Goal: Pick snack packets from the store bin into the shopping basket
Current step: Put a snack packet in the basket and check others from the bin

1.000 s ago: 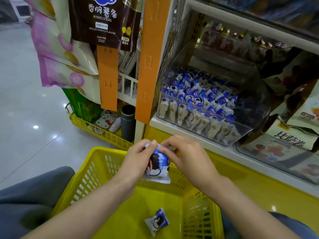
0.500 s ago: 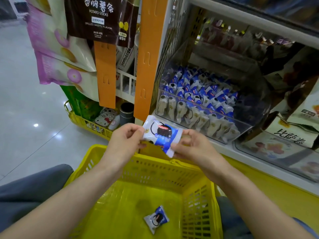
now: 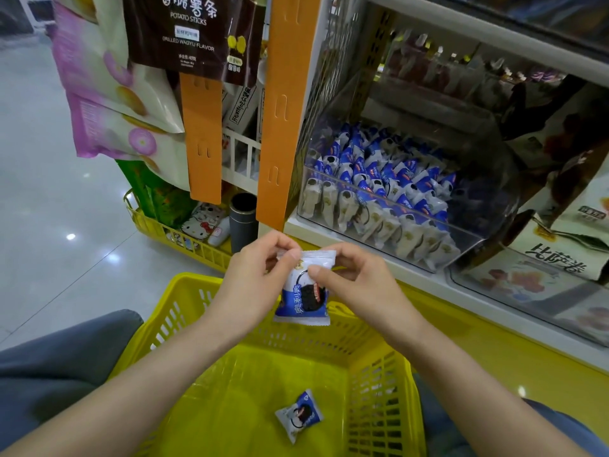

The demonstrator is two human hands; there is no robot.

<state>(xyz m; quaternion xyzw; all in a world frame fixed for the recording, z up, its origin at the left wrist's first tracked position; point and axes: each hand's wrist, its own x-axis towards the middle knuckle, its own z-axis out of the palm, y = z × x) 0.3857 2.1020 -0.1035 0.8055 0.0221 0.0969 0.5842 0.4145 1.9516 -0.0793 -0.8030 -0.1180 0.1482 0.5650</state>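
A blue and white snack packet point(image 3: 303, 293) with a dark cookie picture hangs upright above the far rim of the yellow shopping basket point(image 3: 184, 311). My left hand point(image 3: 260, 275) pinches its top left corner. My right hand point(image 3: 356, 278) pinches its top right edge. Another such packet point(image 3: 298, 415) lies on the basket's floor. The clear store bin point(image 3: 468, 255) on the shelf, up and to the right, holds several more of these packets point(image 3: 382, 186).
Two orange hanging strips point(image 3: 280, 120) and hanging snack bags point(image 3: 184, 31) sit above the hands. A second yellow basket point(image 3: 178, 239) with goods and a dark cylinder point(image 3: 243, 222) stands on the floor at left. Bagged snacks point(image 3: 560, 258) fill the neighbouring bin at right.
The packet, held level between both hands half a second ago, now hangs upright from its top edge. Both hands have come closer together above the basket's far rim.
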